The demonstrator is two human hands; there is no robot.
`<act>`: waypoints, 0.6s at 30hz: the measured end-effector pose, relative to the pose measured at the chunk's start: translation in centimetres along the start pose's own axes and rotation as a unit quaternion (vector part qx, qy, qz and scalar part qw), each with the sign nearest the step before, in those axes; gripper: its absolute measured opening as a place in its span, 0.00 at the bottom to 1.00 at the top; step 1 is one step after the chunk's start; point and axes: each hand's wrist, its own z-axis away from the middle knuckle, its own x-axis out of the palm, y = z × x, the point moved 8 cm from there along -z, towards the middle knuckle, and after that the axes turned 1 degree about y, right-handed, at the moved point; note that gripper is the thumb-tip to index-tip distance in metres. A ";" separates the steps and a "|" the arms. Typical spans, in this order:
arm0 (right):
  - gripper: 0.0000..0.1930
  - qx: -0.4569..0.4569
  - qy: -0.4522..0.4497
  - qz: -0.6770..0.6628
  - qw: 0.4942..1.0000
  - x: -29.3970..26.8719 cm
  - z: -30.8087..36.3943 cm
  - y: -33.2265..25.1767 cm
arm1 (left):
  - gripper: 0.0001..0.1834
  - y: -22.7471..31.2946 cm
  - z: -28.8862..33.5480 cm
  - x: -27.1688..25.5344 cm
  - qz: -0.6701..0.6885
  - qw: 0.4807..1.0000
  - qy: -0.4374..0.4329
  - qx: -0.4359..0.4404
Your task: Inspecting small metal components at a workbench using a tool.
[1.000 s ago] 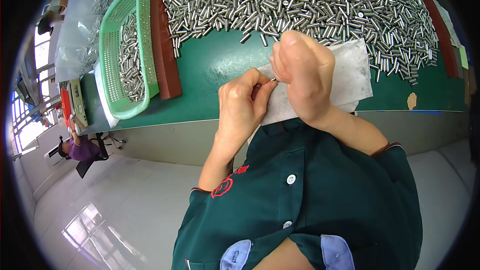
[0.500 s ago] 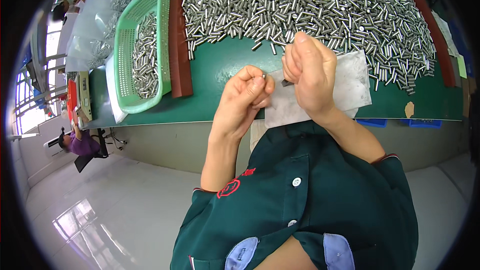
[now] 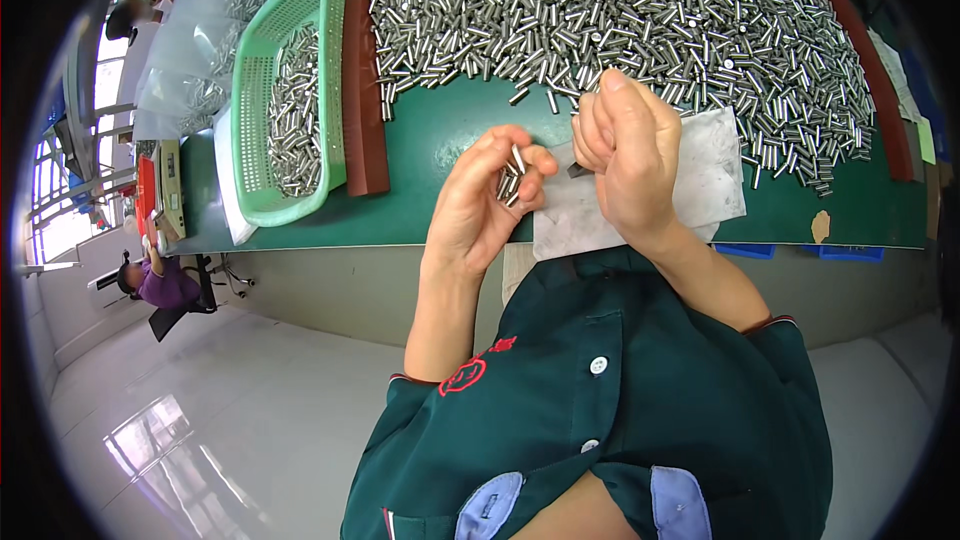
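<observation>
My left hand (image 3: 467, 202) is raised over the near edge of the green table (image 3: 440, 140), its fingers curled round several short shiny metal pins (image 3: 511, 183). One pin stands up near the thumb and fingertips. To its right, my right hand (image 3: 637, 165) is closed in a fist above a smudged whitish sheet (image 3: 705, 175). A small dark piece (image 3: 576, 170) shows at the fist's left edge; whether the fist holds it is unclear. Beyond both hands spreads a large heap of the same metal pins (image 3: 610, 10).
Reddish-brown rails (image 3: 362, 120) border the heap at left and right. A green plastic basket (image 3: 247, 130) with pins stands to the left, near clear bags (image 3: 190, 60). Blue trays (image 3: 745, 251) sit below the table edge. Another person (image 3: 168, 285) sits at far left.
The fingers of my left hand have loosened and turned, so the pins inside now show. My right hand stays closed in nearly the same place.
</observation>
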 end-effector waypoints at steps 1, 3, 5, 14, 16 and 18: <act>0.19 -0.001 0.000 0.000 1.000 0.0 0.0 0.0 | 0.10 0.2 -0.1 0.0 0.017 0.999 -0.034 0.009; 0.19 0.010 0.000 -0.009 1.000 0.0 0.1 0.1 | 0.12 1.4 -0.4 0.1 0.006 0.996 -0.077 0.039; 0.18 0.015 -0.010 -0.029 0.999 -0.3 0.1 0.3 | 0.11 3.3 -0.9 -0.9 -0.243 0.962 0.013 0.122; 0.17 0.028 -0.009 -0.058 0.998 -0.4 0.2 0.5 | 0.07 5.7 -2.2 1.7 -0.690 0.620 0.139 0.346; 0.17 0.031 -0.012 -0.066 0.997 -0.2 0.2 0.5 | 0.07 5.7 -2.1 1.6 -0.692 0.619 0.137 0.346; 0.19 0.021 0.009 -0.025 0.999 -0.3 0.0 0.2 | 0.07 5.7 -2.2 1.2 -0.563 0.755 0.100 0.320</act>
